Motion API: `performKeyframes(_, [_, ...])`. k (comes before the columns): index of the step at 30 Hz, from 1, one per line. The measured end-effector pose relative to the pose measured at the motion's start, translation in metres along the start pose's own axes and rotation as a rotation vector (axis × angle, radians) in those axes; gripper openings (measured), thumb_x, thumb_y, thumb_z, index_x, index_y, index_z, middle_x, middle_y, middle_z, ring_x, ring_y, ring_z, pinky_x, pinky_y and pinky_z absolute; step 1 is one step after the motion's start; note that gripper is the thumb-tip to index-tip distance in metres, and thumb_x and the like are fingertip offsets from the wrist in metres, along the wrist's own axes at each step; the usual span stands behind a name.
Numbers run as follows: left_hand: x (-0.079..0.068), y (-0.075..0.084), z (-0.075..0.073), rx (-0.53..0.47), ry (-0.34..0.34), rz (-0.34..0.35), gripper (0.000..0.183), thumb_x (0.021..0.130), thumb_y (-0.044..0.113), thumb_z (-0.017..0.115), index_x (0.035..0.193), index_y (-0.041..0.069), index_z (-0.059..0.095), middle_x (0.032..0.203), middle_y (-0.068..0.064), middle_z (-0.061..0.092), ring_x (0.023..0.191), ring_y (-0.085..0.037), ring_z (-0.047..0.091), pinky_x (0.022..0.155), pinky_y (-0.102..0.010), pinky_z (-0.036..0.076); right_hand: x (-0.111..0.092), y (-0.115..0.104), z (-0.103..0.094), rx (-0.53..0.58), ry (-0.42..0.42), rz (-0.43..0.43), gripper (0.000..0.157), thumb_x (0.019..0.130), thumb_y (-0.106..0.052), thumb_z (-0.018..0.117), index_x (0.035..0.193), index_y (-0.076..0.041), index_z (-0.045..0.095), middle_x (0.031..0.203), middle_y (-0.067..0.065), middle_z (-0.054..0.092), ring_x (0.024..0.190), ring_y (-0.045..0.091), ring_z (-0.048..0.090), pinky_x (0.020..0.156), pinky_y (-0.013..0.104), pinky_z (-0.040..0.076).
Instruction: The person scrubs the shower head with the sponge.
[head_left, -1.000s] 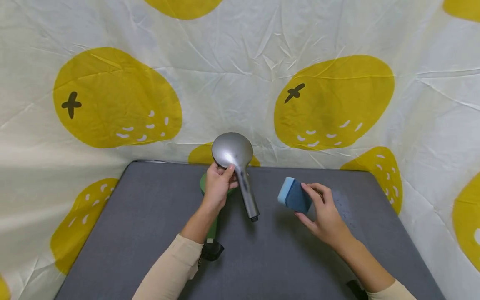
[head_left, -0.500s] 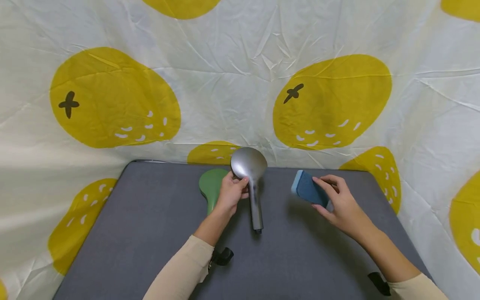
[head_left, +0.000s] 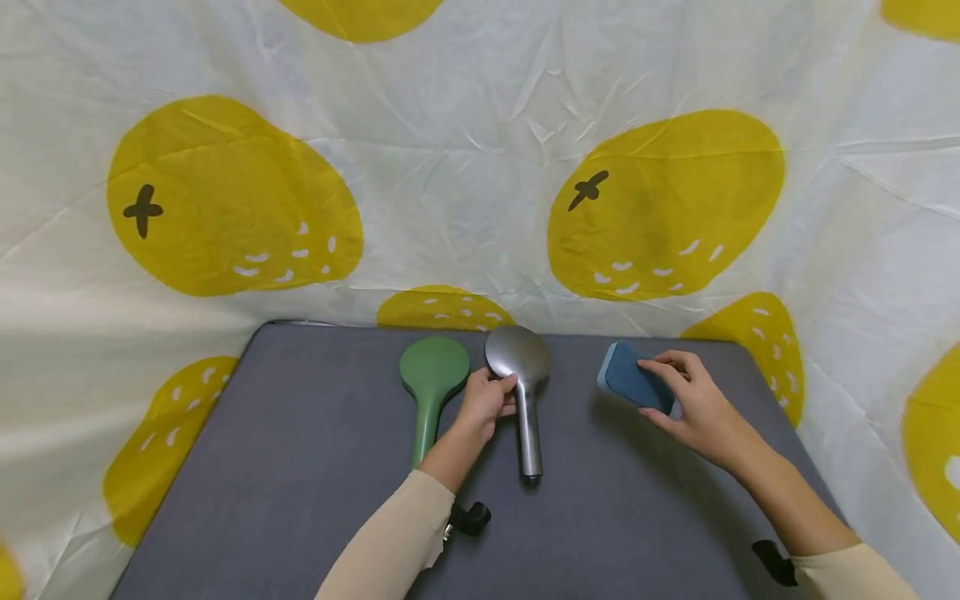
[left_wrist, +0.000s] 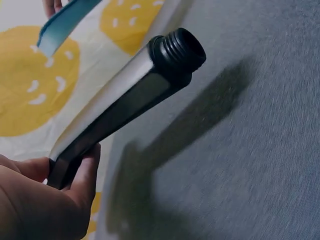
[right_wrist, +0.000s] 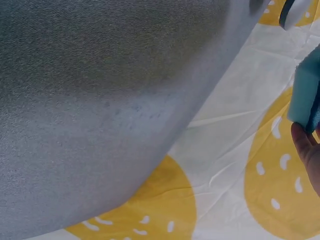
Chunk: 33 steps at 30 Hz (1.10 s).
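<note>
A silver shower head [head_left: 517,354] with a straight handle is pinched at its neck by my left hand [head_left: 483,404]. Its round back faces up and its handle points toward me. In the left wrist view the black threaded end [left_wrist: 179,50] of the handle hangs over its shadow on the table. My right hand [head_left: 697,408] grips a blue sponge [head_left: 637,379] between thumb and fingers, off to the right of the shower head. One layer of the sponge is light blue, the other dark blue. A green shower head [head_left: 433,367] lies left of my left hand, its handle's lower part hidden behind my forearm.
The grey table [head_left: 300,467] has its far edge just beyond the shower heads. A white curtain [head_left: 457,192] printed with yellow fruit hangs behind and at both sides. Damp marks [right_wrist: 145,112] show on the table in the right wrist view.
My left hand has moved right and toward me with the silver shower head, uncovering the green one. My right hand has shifted right with the sponge.
</note>
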<state>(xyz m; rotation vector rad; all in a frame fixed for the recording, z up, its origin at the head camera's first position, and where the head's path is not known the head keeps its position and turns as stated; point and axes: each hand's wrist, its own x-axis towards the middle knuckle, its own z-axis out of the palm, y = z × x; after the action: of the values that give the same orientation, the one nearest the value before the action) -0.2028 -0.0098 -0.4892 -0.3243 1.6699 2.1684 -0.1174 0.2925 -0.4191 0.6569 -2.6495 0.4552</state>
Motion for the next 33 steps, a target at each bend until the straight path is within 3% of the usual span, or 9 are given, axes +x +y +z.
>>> performKeyframes(2, [0.002, -0.006, 0.002, -0.01, -0.003, -0.021, 0.028, 0.101, 0.003, 0.061, 0.126, -0.008, 0.055, 0.078, -0.004, 0.062, 0.059, -0.012, 0.059, 0.06, -0.027, 0.059, -0.001, 0.0, 0.001, -0.01, -0.018, 0.005, 0.075, 0.069, -0.007, 0.095, 0.135, -0.003, 0.06, 0.13, 0.023, 0.05, 0.111, 0.033, 0.055, 0.084, 0.041, 0.049])
performKeyframes(9, [0.003, -0.02, 0.01, -0.018, -0.033, -0.064, 0.026, 0.1, 0.001, 0.061, 0.123, -0.01, 0.055, 0.079, -0.006, 0.063, 0.06, -0.014, 0.062, 0.074, -0.04, 0.065, -0.008, 0.002, 0.003, -0.005, -0.058, 0.037, 0.072, 0.07, -0.007, 0.094, 0.134, -0.002, 0.06, 0.128, 0.023, 0.05, 0.109, 0.035, 0.055, 0.08, 0.054, 0.054])
performKeyframes(21, [0.008, -0.037, 0.01, 0.026, -0.022, -0.13, 0.02, 0.101, 0.003, 0.063, 0.117, -0.007, 0.057, 0.078, -0.006, 0.062, 0.059, -0.015, 0.062, 0.071, -0.036, 0.065, -0.02, 0.014, 0.016, 0.007, -0.053, 0.092, 0.072, 0.072, -0.01, 0.094, 0.135, -0.003, 0.061, 0.125, 0.023, 0.051, 0.105, 0.035, 0.057, 0.076, 0.051, 0.053])
performKeyframes(27, [0.011, -0.041, 0.011, 0.064, -0.014, -0.072, 0.011, 0.098, 0.005, 0.067, 0.097, -0.001, 0.057, 0.076, -0.007, 0.062, 0.056, -0.015, 0.064, 0.064, -0.035, 0.065, -0.022, 0.01, 0.019, 0.033, -0.068, 0.114, 0.069, 0.075, -0.01, 0.092, 0.136, -0.003, 0.06, 0.126, 0.023, 0.049, 0.106, 0.035, 0.058, 0.076, 0.052, 0.055])
performKeyframes(33, [0.009, -0.04, 0.007, 0.254, -0.021, 0.0, 0.028, 0.097, 0.016, 0.072, 0.079, -0.002, 0.06, 0.069, -0.017, 0.069, 0.047, -0.02, 0.069, 0.048, -0.034, 0.061, -0.02, 0.004, 0.02, 0.049, -0.086, 0.134, 0.067, 0.077, -0.011, 0.091, 0.136, -0.003, 0.06, 0.126, 0.023, 0.049, 0.107, 0.036, 0.057, 0.079, 0.054, 0.055])
